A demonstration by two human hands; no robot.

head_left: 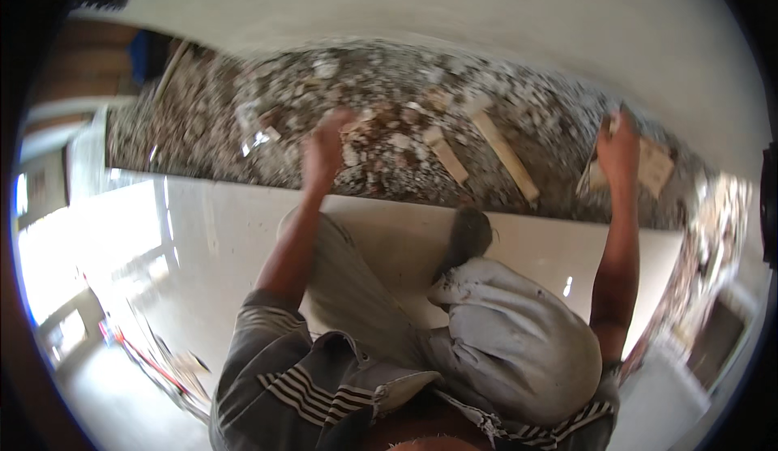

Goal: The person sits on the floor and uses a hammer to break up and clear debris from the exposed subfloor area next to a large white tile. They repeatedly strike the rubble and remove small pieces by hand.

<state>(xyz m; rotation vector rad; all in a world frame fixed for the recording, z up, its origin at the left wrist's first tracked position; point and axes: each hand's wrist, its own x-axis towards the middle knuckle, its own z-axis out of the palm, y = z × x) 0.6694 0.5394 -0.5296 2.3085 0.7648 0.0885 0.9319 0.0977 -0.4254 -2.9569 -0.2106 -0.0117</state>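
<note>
Head view: using the long slat (506,155) as datum. It lies flat on the rubble strip (389,78), far end toward the pale wall (486,13), near end just short of the smooth pale floor (219,224); looks simply bedded on the loose bits, no fixing visible. Short slat (446,157) just left of it, tilted much the same way, likewise resting on rubble. Left hand (324,147) is further left, beyond the short slat, low over the rubble; it's motion-blurred and the fingertips are lost against the debris, so can't tell whether it's grasping anything or free. Right hand (620,147) is well right of the long slat, near the wall, fingers look curled; can't confirm a hold, contents hidden by the hand itself. Flat tan piece (655,167) is immediately right of that hand; contact unclear. Arms spread either side of the datum, probably because the strip is wide and that reaches both parts without shifting the body. Dark-covered foot (470,232) sits nearside-left of the slat's near end, by the rubble edge, knee bent: my read is firm footing off the loose stuff, hands kept low.
</note>
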